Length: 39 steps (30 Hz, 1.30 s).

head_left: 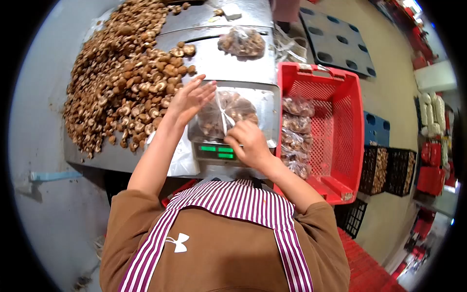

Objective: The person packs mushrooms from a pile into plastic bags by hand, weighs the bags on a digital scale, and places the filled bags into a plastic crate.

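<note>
1. We judge that the step in hand is closing the filled bag of mushrooms (242, 106), which lies on the pan of the scale (269, 114) with a white strip (223, 114) across its top.
2. Our right hand (247, 142) is at the scale's near side, fingers curled against the bag by the strip's lower end; we cannot tell whether they grip it.
3. Our left hand (194, 100) is raised over the scale's left edge, fingers spread and grasping nothing we can see.
4. The bag thus sits between our hands, right beside both.
5. The next move seems to call for securing the strip before lifting the bag off the scale.
6. Loose mushrooms (126, 82) cover the tabletop (206, 65) left of the scale; a red crate (352, 131) with packed bags (297, 122) stands to its right.
</note>
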Available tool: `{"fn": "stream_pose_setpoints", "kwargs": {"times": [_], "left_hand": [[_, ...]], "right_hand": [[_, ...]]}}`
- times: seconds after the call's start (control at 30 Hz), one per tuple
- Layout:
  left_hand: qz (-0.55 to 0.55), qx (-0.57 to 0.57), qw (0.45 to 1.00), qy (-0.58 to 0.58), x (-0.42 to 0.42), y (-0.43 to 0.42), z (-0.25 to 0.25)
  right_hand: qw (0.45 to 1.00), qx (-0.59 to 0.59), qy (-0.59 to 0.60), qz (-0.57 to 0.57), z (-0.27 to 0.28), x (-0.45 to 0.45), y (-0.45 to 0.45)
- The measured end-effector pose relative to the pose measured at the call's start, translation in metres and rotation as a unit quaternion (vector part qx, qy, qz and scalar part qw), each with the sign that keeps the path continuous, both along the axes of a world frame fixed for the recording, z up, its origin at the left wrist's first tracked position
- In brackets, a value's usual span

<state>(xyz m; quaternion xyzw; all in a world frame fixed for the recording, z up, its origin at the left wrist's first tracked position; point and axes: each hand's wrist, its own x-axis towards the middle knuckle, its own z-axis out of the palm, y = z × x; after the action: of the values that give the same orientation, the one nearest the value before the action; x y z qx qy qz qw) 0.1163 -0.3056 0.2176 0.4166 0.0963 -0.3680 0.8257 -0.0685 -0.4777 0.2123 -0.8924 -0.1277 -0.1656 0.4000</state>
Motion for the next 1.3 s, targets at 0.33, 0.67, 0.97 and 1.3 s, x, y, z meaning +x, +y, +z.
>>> {"fn": "stream_pose_setpoints", "kwargs": {"times": [0.33,0.67,0.97,1.3], "left_hand": [[-0.392,-0.032,0.802,-0.449,-0.131,-0.066,0.086],[-0.283,0.1,0.899,-0.32,-0.102,-0.03,0.059],[-0.238,0.156,0.913,-0.291,-0.104,-0.021,0.044],[-0.181,0.103,0.87,-0.446,-0.102,-0.037,0.1]], "right_hand": [[0.977,0.061,-0.082,-0.189,-0.018,-0.022,-0.054],[0.906,-0.076,0.243,-0.338,-0.063,-0.166,-0.248],[0.65,-0.308,0.631,-0.291,-0.161,-0.233,-0.292],[0.752,-0.166,0.519,-0.371,-0.2,-0.213,-0.27]]}}
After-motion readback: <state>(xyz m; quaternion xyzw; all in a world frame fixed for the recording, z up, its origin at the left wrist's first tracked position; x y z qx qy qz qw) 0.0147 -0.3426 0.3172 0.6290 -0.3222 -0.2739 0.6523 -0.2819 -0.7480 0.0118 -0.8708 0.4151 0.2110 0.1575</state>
